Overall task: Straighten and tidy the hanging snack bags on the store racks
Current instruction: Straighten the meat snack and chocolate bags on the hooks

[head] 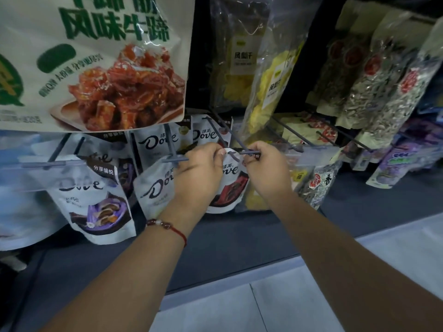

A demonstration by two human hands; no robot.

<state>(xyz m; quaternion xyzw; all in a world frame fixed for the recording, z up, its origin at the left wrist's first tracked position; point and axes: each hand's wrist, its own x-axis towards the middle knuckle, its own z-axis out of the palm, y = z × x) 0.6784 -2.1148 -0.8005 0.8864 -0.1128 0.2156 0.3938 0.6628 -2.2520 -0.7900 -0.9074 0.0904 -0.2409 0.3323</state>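
Note:
A white Dove bag with a red picture (231,188) hangs at the tip of a grey rack hook (236,140) in the lower row. My left hand (200,168) pinches the bag's top left corner. My right hand (267,171) pinches its top right corner, right under the hook's end. A second white Dove bag (155,188) hangs tilted just left of my left hand. Another Dove bag with a purple picture (96,195) hangs further left. More Dove bags (155,140) sit behind on the hooks.
A large beef snack bag (96,61) hangs overhead at top left. Clear bags of yellow dried fruit (271,75) and seed bags (374,92) hang at upper right. Purple packs (398,161) are at far right. A dark base shelf (227,248) and pale floor tiles (239,307) lie below.

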